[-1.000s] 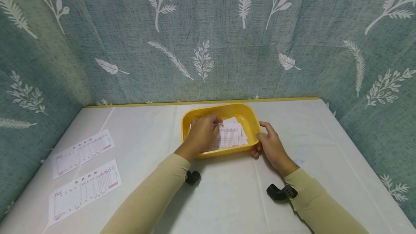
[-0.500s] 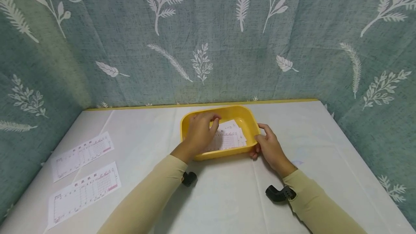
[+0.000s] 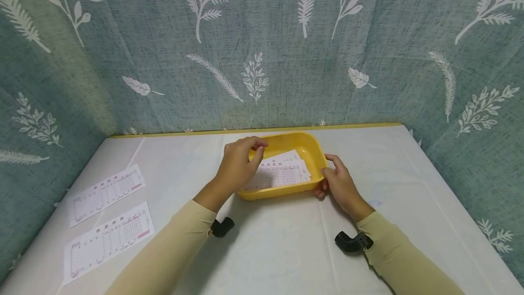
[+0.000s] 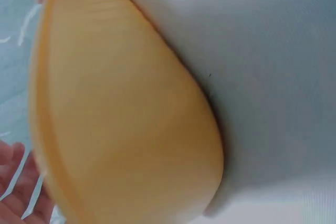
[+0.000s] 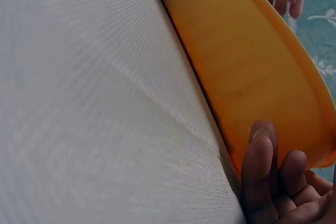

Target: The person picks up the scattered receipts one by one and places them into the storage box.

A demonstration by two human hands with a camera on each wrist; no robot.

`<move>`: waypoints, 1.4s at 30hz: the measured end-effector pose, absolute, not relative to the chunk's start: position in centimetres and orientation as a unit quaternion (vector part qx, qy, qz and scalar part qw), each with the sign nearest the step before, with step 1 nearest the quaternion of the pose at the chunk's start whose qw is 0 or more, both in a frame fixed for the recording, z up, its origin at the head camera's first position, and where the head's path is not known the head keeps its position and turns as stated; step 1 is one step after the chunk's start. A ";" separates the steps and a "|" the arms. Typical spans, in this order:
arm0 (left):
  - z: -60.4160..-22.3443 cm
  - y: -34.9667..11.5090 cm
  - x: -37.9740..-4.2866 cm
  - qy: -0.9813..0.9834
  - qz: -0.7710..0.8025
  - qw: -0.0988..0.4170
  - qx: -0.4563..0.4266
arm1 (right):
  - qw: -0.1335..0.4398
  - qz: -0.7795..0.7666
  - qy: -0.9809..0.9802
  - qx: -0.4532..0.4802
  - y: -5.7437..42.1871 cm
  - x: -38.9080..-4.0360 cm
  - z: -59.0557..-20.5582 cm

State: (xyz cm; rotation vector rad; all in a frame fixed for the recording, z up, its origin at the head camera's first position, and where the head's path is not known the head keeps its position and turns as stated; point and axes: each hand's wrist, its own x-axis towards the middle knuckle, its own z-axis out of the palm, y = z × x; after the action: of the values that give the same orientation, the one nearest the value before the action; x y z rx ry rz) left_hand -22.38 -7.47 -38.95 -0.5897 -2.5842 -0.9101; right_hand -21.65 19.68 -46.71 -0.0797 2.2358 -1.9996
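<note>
A yellow plastic tray (image 3: pixel 282 191) stands toward the back of the table, with several printed paper forms (image 3: pixel 286 175) lying loosely stacked inside. My right hand (image 3: pixel 340 183) grips its right end, thumb at the rim and fingers against the outside. The right wrist view shows those fingers (image 5: pixel 257 177) curled by the tray wall (image 5: pixel 236 61). My left hand (image 3: pixel 237 163) hovers over the tray's left end and hides that part of it. Its fingers (image 4: pixel 26 190) are loosely spread in the left wrist view, with nothing between them.
Two more printed forms, an upper one (image 3: pixel 106 193) and a lower one (image 3: pixel 108 242), lie flat at the table's left. A leaf-patterned green cloth (image 3: pixel 262 49) rises behind and at both sides of the white-covered table (image 3: pixel 278 249).
My left hand has drawn back to the left from over the forms, uncovering more of them. The right hand keeps its grip on the tray, which stays in place.
</note>
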 end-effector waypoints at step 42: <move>-40.2 -28.0 -15.7 -0.956 -0.292 0.006 -0.030 | 0.071 -0.652 0.754 -0.025 19.9 -21.8 -47.0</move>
State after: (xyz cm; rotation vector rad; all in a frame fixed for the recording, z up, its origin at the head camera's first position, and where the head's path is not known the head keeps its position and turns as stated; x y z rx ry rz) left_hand -15.68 -28.03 -40.17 -0.0939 -2.9913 -0.9132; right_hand -21.83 19.86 -46.96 -0.0751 2.2684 -1.9607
